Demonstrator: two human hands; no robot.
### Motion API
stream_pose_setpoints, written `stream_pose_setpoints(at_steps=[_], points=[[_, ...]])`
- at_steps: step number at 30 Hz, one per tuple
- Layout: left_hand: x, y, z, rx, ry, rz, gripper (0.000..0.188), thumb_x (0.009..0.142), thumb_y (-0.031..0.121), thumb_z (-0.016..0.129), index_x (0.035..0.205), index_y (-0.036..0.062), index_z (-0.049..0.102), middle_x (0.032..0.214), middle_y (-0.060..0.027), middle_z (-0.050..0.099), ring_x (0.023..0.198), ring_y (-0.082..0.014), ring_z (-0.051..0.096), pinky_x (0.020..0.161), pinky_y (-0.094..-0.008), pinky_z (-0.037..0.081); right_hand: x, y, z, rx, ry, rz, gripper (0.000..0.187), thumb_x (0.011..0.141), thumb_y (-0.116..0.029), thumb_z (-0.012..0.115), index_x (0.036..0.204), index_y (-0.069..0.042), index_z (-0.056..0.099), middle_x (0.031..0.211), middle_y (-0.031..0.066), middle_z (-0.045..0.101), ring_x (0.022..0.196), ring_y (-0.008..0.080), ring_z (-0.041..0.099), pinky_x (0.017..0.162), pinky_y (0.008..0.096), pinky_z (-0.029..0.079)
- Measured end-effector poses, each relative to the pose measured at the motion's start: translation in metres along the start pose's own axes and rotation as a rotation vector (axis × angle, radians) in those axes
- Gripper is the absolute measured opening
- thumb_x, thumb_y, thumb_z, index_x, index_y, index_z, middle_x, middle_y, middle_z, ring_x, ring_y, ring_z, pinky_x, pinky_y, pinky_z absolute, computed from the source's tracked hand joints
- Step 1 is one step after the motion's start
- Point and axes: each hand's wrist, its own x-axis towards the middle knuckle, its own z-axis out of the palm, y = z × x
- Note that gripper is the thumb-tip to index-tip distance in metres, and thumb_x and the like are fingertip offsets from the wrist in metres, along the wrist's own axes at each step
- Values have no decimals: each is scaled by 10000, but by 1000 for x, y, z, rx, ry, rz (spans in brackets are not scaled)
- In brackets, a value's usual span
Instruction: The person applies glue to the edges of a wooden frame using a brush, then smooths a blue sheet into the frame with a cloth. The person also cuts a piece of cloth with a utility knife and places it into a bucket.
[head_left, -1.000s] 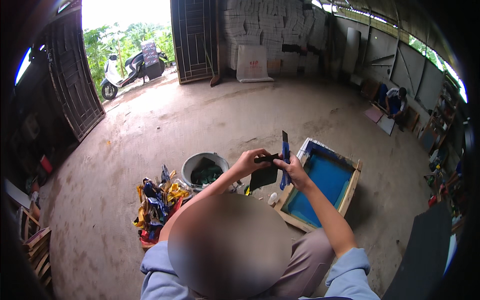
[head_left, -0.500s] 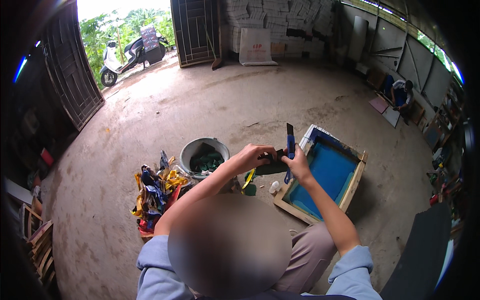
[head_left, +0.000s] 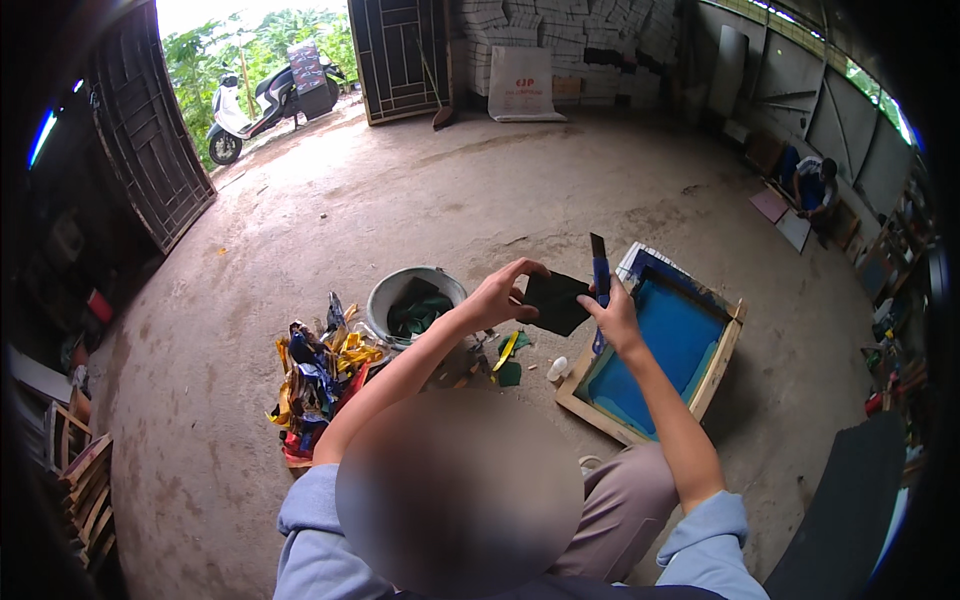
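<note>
One dark, flat, four-sided sheet (head_left: 557, 304) is between your left hand (head_left: 493, 299) and right hand (head_left: 617, 321) in the head view. Your left grip is clamped on its left edge; your right grip is clamped around the blue-handled cutter knife (head_left: 601, 275), blade upward, thumb touching the sheet's right edge.

Only lettering I can really spot is on the white sack (head_left: 525, 72) by the stacked white bundles (head_left: 600, 30): big red print (head_left: 527, 84) up top, a smaller red line under it. Markings on the scooter's (head_left: 240, 112) box (head_left: 307, 66) are too tiny to make out.
</note>
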Motion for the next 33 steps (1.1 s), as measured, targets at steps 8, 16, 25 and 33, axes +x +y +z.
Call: stream_pose_setpoints(at_steps=[8,16,25,33], points=[[5,7,16,-25,-141,68,773,756,251,789,1343,92,312,1335,-127,421,1166,-269,529,968,-404,467,3,8,-4,37,-301,-89,510,788,-92,701,1247,-2,497,946,115,649,895,200,630,814,333,492],[3,-12,29,-239,-82,25,593,827,347,724,1118,77,283,1034,-88,660,1093,-208,565,911,-369,460,5,6,-5,271,-435,2,559,792,-18,684,1309,-21,471,975,26,607,903,99,557,835,277,477],[9,9,10,162,-155,78,199,807,160,712,940,41,624,852,-77,660,766,-209,634,716,-351,506,2,-1,-7,89,-363,-25,546,766,-39,710,1258,-21,475,877,-9,498,837,92,493,782,243,440],[9,14,11,356,-142,313,175,772,127,714,933,66,682,859,-80,667,785,-236,649,727,-360,512,3,-3,0,18,-426,-64,537,783,-10,693,1271,-16,469,933,43,629,866,90,566,825,286,486]])
